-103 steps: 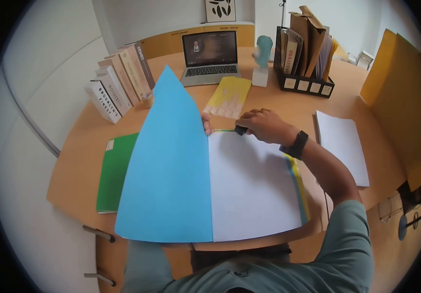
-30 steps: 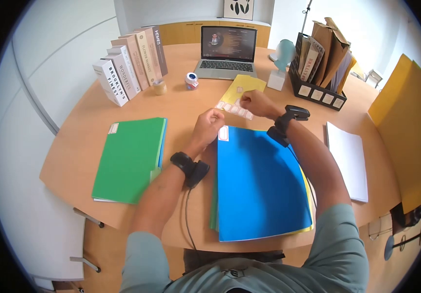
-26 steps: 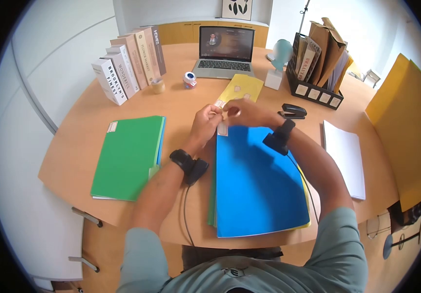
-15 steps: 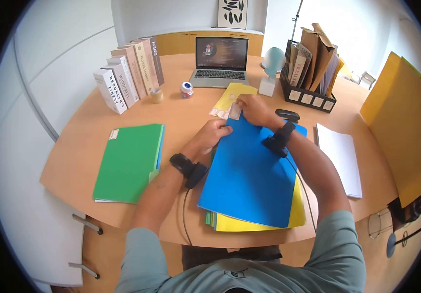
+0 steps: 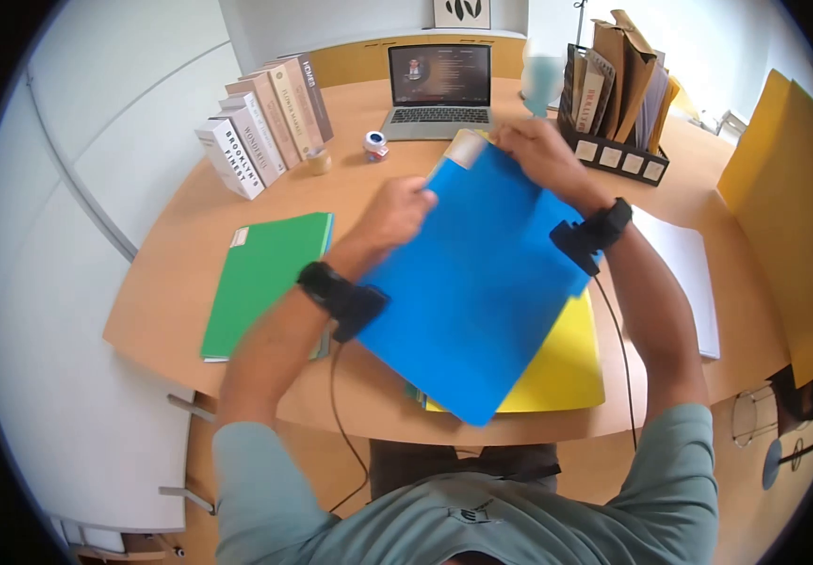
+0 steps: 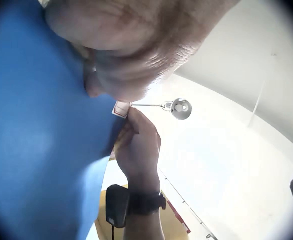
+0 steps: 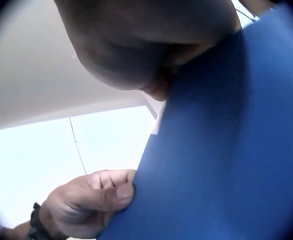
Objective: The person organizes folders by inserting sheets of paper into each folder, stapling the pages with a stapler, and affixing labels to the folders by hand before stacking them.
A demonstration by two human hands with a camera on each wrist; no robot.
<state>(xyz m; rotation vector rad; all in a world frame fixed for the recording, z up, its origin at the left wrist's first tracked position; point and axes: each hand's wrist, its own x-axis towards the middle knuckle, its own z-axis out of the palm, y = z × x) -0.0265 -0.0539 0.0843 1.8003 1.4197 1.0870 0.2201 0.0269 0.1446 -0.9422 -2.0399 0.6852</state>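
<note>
Both hands hold a blue folder (image 5: 468, 273), lifted and tilted over a yellow folder (image 5: 571, 363). My left hand (image 5: 397, 212) pinches its left edge, thumb on the front, as the right wrist view also shows (image 7: 86, 202). My right hand (image 5: 543, 155) grips the top edge right of a pale label (image 5: 466, 148). In the left wrist view the right hand (image 6: 139, 145) has its fingers at the edge beside the label (image 6: 121, 108). The yellow folder lies on the table, partly hidden by the blue one.
A green folder (image 5: 270, 282) lies at left, white paper (image 5: 684, 273) at right. Behind stand books (image 5: 265, 122), a small figurine (image 5: 375, 145), a laptop (image 5: 439, 94) and a black file holder (image 5: 618, 155). A large yellow folder (image 5: 783, 207) stands at far right. Cables hang from both wrists.
The stapler was set down right of the yellow label sheet. Both hands took hold of the blue folder, raised it off the yellow one and turned it so its lower end swung left, then to a corner-down tilt.
</note>
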